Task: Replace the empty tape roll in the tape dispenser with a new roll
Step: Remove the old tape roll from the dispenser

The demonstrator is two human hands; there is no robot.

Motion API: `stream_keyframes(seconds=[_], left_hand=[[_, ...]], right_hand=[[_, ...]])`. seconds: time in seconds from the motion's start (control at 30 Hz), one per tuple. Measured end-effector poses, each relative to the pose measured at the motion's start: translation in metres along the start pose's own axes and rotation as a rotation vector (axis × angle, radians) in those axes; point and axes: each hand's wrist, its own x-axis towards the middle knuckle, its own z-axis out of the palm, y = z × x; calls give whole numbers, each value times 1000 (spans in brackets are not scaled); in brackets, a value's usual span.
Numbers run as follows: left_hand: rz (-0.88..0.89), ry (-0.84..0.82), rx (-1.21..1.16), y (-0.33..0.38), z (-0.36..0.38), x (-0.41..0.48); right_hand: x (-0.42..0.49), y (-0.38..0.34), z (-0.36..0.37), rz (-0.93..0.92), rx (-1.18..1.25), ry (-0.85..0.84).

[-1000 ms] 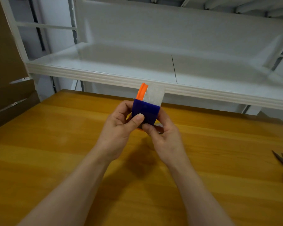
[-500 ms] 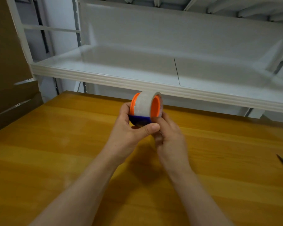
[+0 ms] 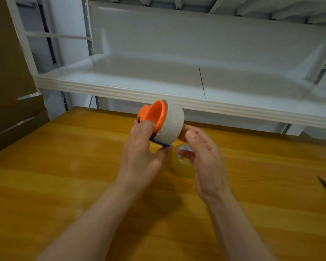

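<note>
My left hand (image 3: 141, 155) clamps the orange-and-blue plastic tape dispenser (image 3: 159, 122) above the wooden worktop (image 3: 64, 166); my right hand (image 3: 205, 157) is half open at the grey cardboard core (image 3: 172, 127). That core looks light, stiff, best pinched by its rim

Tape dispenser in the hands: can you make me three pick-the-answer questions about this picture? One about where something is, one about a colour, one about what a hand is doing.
1. Where is the yellow tape roll?
A. on the shelf
B. on the wooden table
C. inside the dispenser

2. What colour is the round hub of the tape dispenser?
A. orange
B. green
C. black

3. What is the left hand doing?
A. lying flat on the table
B. holding scissors
C. gripping the dispenser

Answers: 1 B, the roll sits on the tabletop behind the right hand. 2 A, the hub is bright orange. 3 C, its fingers wrap the raised dispenser.
</note>
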Motion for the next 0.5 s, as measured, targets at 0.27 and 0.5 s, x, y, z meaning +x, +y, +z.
stream_keyframes(seconds=[0.27,0.5], left_hand=[[161,-90,184,-11,11,0],[-176,-142,-272,-3,-5,4]], right_hand=[[4,4,0,130,191,-43],[6,6,-11,59,24,-9]])
